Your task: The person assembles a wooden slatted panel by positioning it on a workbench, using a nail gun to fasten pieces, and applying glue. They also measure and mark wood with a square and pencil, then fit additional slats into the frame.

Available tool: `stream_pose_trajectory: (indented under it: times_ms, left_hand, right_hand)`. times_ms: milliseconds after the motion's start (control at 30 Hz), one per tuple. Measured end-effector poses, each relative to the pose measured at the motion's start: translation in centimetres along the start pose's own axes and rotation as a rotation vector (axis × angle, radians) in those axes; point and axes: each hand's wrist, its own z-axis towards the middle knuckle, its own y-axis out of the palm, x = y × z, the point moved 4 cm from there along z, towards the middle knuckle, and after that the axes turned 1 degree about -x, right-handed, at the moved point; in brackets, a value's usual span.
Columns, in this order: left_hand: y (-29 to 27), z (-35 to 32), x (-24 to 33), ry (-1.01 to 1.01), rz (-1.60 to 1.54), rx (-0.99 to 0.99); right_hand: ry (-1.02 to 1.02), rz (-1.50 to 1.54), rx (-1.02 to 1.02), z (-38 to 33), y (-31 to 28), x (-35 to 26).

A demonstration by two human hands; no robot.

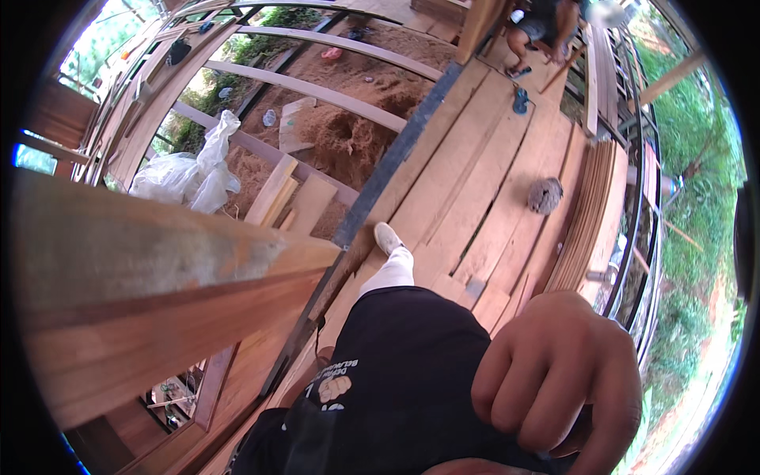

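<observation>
My right hand [558, 372] is raised close to the camera, knuckles up and fingers curled in. What it grips, if anything, is hidden behind the fingers. Below and beside it is the dark printed shirt [412, 380] I wear. My left hand does not show. One light shoe [386, 237] of mine stands on the plank floor [455, 190], below a pale trouser leg [390, 271].
A thick timber beam [174, 277] crosses close on the left. Beyond a dark floor edge [396, 158], joists [309, 83] span bare soil, with white plastic sheeting [194, 178] nearby. Stacked boards [582, 222] and a greyish lump [545, 195] lie right. A person [546, 32] crouches far ahead.
</observation>
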Motion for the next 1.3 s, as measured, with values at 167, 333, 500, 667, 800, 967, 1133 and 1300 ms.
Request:
stream_pose_trajectory:
  times_ms: [167,333,500,667,800,967,1133,1300]
  left_hand:
    - [-10.5,5.6,8.2,0.098,-0.091,0.133]
    - [-21.6,8.6,19.2,0.198,-0.702,0.276]
    - [-27.9,10.9,26.8,0.253,-0.937,0.274]
    - [-30.7,11.7,25.3,-0.093,-0.498,0.119]
    - [-27.8,16.4,19.0,-0.22,-0.364,0.282]
    - [-36.0,19.0,23.4,-0.36,-0.474,0.213]
    - [-54.8,23.1,39.3,-0.088,-1.168,0.369]
    - [-61.4,22.9,39.3,0.0,-1.323,0.527]
  right_hand:
    - [0.024,0.152,-0.163,6.6,-8.9,4.2]
    - [0.19,0.278,-0.137,12.5,-15.9,7.4]
    - [0.263,0.467,-0.387,16.6,-23.9,11.1]
    - [0.267,0.512,-0.432,19.5,-33.8,14.4]
    - [0.192,0.469,-0.289,23.2,-42.6,15.1]
    - [0.141,0.506,-0.415,29.6,-56.4,16.7]
    - [0.275,0.212,-0.013,30.2,-71.4,17.2]
    - [0.663,0.153,0.203,26.1,-78.2,24.1]
